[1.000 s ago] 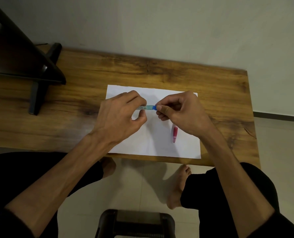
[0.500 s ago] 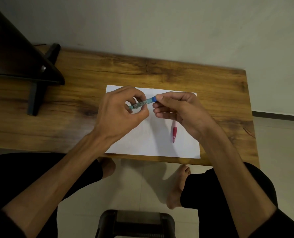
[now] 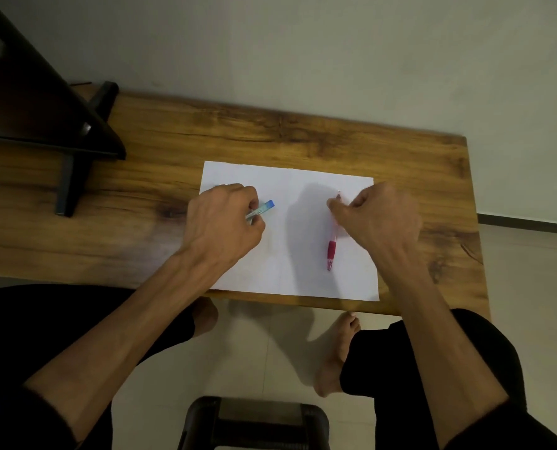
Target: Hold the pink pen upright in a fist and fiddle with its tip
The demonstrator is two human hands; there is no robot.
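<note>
My left hand (image 3: 225, 219) grips a blue pen (image 3: 264, 208) over the left half of a white sheet of paper (image 3: 290, 274). The pen's blue end sticks out to the right of my fingers. A red pen (image 3: 331, 251) lies on the right half of the sheet, its red grip pointing toward me. My right hand (image 3: 377, 219) is curled over that pen's far end, and thumb and forefinger seem to pinch the thin barrel there. The two hands are well apart.
The sheet lies on a wooden table (image 3: 303, 138) set against a pale wall. A dark stand (image 3: 72, 131) occupies the table's left end. Below the table's near edge are my bare feet (image 3: 335, 358) and a dark stool (image 3: 254, 423).
My right hand let go of the blue pen's end and moved right to the red pen's far end. My left hand kept the blue pen and drifted slightly left.
</note>
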